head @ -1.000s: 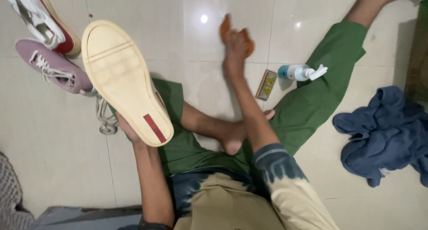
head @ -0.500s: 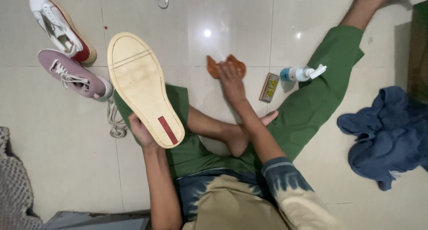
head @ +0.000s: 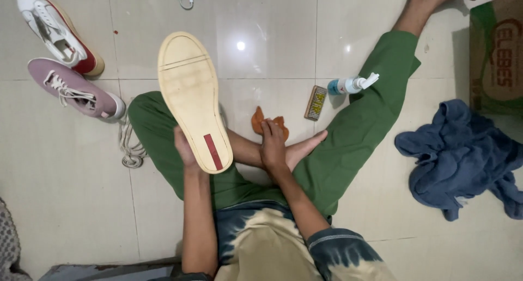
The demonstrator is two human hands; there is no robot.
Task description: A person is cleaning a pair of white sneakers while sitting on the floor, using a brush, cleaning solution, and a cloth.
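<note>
Since a moment ago the right hand [head: 273, 144] has drawn back toward the body — its fingers now curl closed on the orange cloth [head: 260, 119], which lies on the tiles just beyond the bare foot. The left hand [head: 185, 149] grips the shoe [head: 192, 98] at its heel, sole up, toe toward 12 o'clock, as before. The shoe's upper is hidden behind its sole. At 10 o'clock lie a pink sneaker [head: 76, 89] and a white sneaker [head: 54, 33]; at 1 o'clock a small brush [head: 315, 103] and spray bottle [head: 351, 85]; at 3 o'clock a blue garment [head: 463, 155] — well apart.
</note>
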